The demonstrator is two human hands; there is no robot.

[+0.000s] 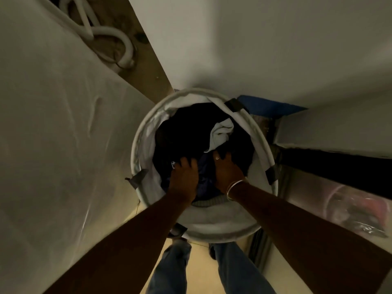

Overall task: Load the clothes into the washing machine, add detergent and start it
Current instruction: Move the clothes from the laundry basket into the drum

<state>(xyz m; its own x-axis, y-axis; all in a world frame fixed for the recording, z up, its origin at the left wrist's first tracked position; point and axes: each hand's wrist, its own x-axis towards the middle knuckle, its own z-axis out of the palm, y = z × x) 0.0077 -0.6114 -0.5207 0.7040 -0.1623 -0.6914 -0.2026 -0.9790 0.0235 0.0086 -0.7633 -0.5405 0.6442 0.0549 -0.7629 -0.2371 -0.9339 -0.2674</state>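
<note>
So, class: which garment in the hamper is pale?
The crumpled pale grey cloth just beyond the right hand, far side of the hamper; the other clothes are black or navy.

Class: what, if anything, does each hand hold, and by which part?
The left hand and right hand each grip dark clothes atop the hamper pile; which garment part cannot be told.
</note>
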